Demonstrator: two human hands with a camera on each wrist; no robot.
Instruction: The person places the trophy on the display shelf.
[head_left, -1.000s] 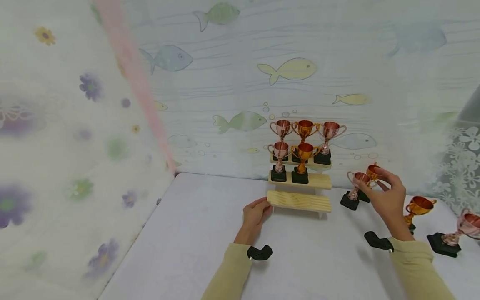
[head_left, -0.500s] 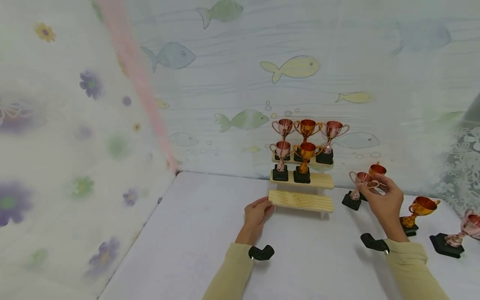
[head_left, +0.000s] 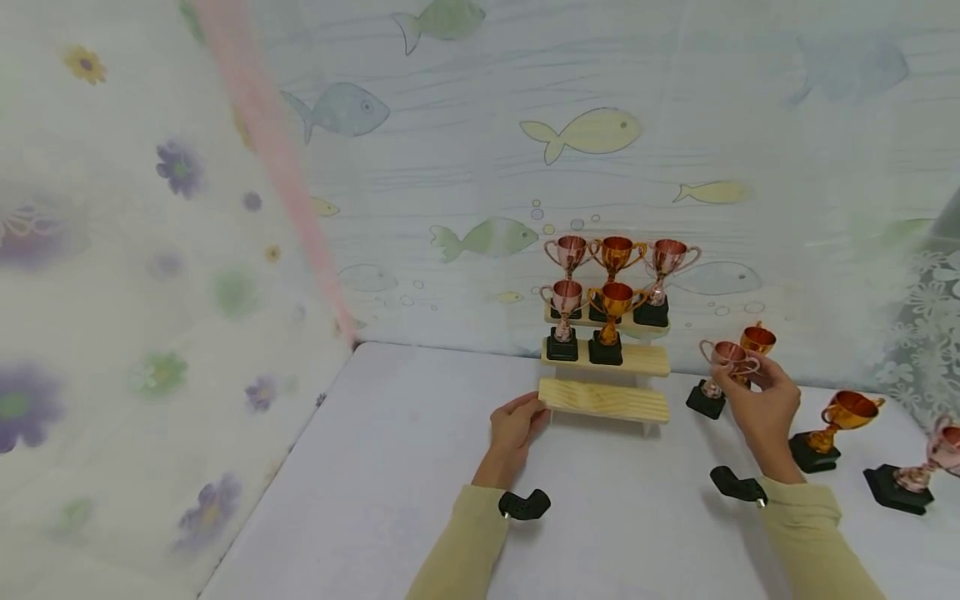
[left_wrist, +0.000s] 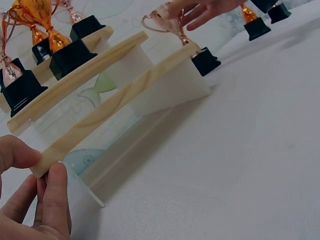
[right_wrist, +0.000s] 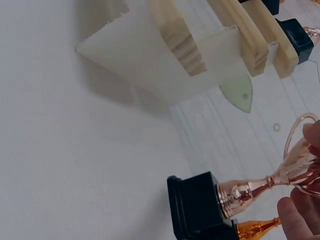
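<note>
My left hand [head_left: 513, 433] pinches the left end of the lowest wooden shelf [head_left: 603, 402] of a three-step display stand, thumb on top and fingers beneath. Right of the stand, my right hand [head_left: 765, 410] holds a rose-gold trophy cup [right_wrist: 250, 192] by its bowl, between thumb and fingers. Its black base [head_left: 705, 400] is at the table surface; I cannot tell whether it touches. Close behind that cup stands a gold trophy [head_left: 758, 339], partly hidden by the hand. The middle shelf [head_left: 647, 360] bears two trophies on its left and centre; three stand on the top shelf [head_left: 607, 321].
To the right of my right forearm, another gold trophy [head_left: 851, 410] stands on the white-covered table [head_left: 420, 433]. A further rose-gold trophy [head_left: 911, 479] is at the right edge, partly cut off. A fish-print curtain [head_left: 465, 167] hangs right behind the stand.
My right hand and forearm have shifted slightly left around the rose-gold trophy, uncovering more of the gold trophy beside the wrist. The left hand keeps its hold on the shelf end.
</note>
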